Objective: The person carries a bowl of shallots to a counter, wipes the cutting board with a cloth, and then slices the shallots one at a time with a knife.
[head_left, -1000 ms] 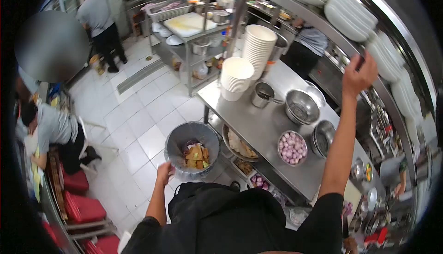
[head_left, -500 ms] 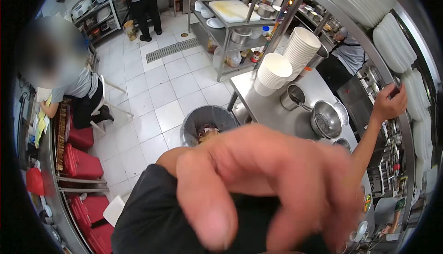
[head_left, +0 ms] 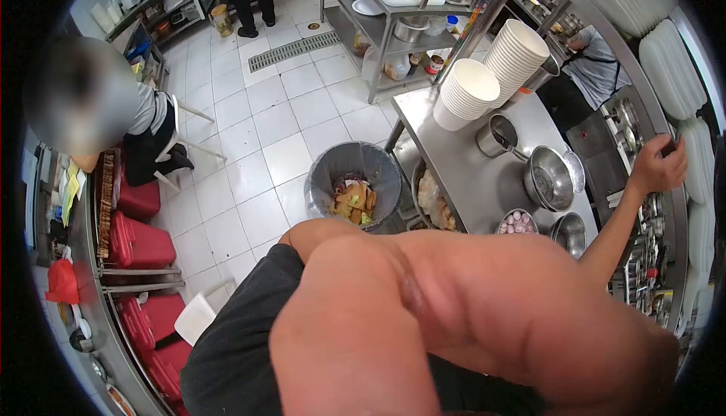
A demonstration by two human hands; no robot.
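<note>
While L hand fills fgnd, blurred, R hand is at metal shelf edge, fingers bent; can't confirm L finger spacing or R grip.

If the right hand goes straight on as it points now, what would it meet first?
Probably the stacked white dishes beyond the right hand, though the metal shelf edge may come first; depth is unclear.
</note>
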